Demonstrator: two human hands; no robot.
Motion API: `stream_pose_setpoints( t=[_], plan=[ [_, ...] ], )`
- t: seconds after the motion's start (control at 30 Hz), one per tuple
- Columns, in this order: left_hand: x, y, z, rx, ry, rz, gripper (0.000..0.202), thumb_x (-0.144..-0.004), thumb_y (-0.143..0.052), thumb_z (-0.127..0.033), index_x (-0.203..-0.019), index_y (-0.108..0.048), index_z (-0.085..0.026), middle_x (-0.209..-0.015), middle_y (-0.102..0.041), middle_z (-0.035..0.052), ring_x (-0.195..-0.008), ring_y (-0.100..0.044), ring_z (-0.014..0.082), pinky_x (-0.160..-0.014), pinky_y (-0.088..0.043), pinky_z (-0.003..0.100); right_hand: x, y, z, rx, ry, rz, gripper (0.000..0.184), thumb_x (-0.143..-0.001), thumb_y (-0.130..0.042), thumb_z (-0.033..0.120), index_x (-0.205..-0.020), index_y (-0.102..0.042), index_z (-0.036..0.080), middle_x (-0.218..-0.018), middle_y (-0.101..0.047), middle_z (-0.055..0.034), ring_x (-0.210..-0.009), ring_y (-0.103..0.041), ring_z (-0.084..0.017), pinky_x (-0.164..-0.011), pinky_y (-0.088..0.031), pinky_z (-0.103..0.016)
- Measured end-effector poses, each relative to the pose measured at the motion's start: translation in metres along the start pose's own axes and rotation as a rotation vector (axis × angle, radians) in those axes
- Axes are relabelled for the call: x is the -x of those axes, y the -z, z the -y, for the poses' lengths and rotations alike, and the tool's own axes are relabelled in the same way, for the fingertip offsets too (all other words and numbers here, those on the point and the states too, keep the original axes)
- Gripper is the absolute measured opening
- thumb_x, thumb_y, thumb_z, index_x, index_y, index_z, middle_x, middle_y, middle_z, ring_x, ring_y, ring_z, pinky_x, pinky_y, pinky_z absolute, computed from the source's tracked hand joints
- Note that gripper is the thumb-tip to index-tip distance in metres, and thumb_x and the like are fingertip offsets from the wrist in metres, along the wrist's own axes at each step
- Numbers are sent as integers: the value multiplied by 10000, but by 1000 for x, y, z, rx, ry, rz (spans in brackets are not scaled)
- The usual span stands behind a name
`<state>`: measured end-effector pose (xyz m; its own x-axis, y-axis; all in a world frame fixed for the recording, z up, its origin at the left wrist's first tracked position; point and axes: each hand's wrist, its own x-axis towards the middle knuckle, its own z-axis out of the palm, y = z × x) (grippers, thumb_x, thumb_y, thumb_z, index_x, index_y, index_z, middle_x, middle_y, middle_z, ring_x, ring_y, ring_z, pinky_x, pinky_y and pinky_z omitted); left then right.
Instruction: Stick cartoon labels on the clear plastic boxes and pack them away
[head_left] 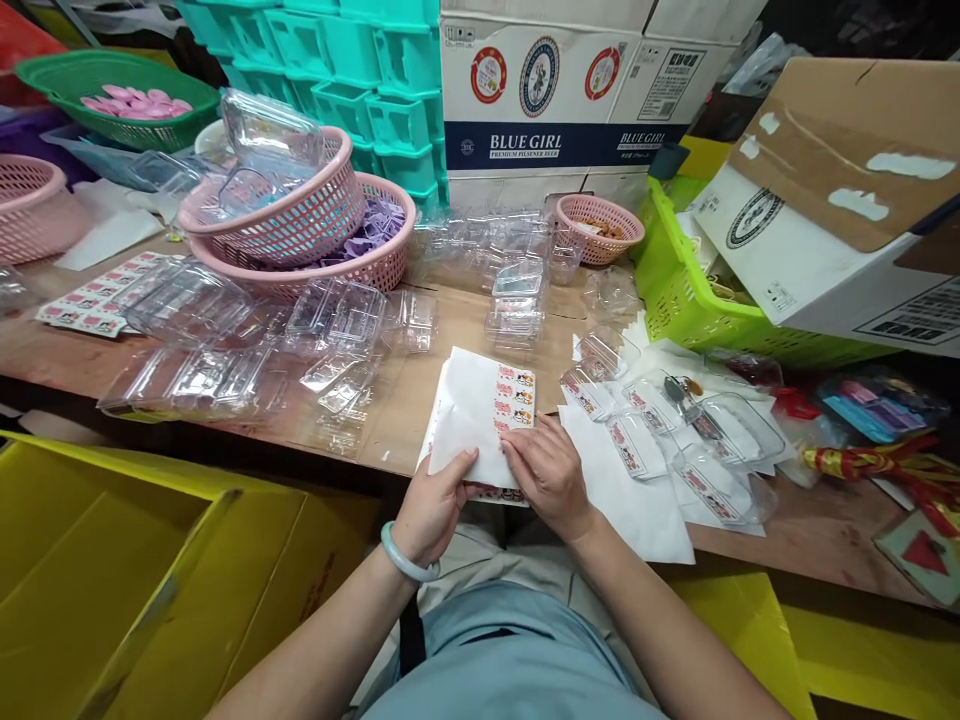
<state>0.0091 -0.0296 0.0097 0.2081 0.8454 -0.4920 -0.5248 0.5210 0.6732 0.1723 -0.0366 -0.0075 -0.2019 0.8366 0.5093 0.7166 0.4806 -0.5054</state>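
Observation:
A white sticker sheet point(476, 415) with a column of small red-and-white labels lies at the near edge of the wooden table point(420, 390). My left hand point(433, 505), with a pale green bangle on the wrist, pinches the sheet's lower left part. My right hand point(550, 473) rests on the sheet's lower right, fingertips bent and pressed at the labels there. Just right of my hands lie clear plastic clamshell cases point(675, 430) with labels on them, on white backing paper point(637, 505).
Unlabelled clear cases point(225, 340) cover the table's left and middle. Stacked pink baskets point(300, 215) sit behind them, a small pink basket point(600, 225) and a lime-green crate point(697, 300) to the right. Cardboard boxes point(570, 90) and teal crates point(352, 60) line the back. Yellow bins point(112, 570) stand below.

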Motion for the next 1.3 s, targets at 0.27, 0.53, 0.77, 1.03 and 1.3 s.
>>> stream_pose_setpoints(
  t=[0.27,0.53,0.77,1.03,1.3],
  plan=[
    [2,-6,0,-84,-20,9,459,-697,-779,-307,-1085,-643,-105,-1129,-688,132,-947,-680,261,-822,-589,386,6,-2,4,-242,-205,-51,181,-848,-654,221,-1017,-713,242,-1003,-742,-51,-967,-671,-212,-1004,-434,-451],
    [5,-4,7,-182,-55,46,428,-760,-729,-343,-1108,-627,-117,-1197,-660,127,-1020,-659,277,-801,-598,365,-3,-1,9,-786,-776,-115,137,-750,-725,332,-800,-767,210,-884,-749,-52,-865,-683,-214,-844,-533,-361],
    [24,16,-10,-117,300,38,383,-848,-634,-410,-1083,-598,-111,-990,-721,162,-821,-716,225,-649,-585,269,-14,18,-14,-948,-815,-812,175,-771,-715,339,-885,-708,206,-955,-728,-37,-913,-672,-181,-929,-503,-402],
    [34,6,-24,-202,199,496,390,-837,-621,-499,-974,-685,-140,-1013,-704,135,-984,-650,216,-768,-517,260,-3,25,16,146,178,-313,392,-797,-631,42,-1125,-647,256,-1059,-716,-39,-1045,-616,-217,-1060,-390,-494],
    [-27,-53,-2,-110,-14,245,295,-741,-743,-429,-848,-700,-157,-999,-671,84,-977,-588,196,-842,-475,303,-5,31,2,-287,-358,-236,487,-817,-671,366,-1264,-559,211,-1307,-574,-132,-1206,-541,-286,-960,-489,-451]
  ],
)
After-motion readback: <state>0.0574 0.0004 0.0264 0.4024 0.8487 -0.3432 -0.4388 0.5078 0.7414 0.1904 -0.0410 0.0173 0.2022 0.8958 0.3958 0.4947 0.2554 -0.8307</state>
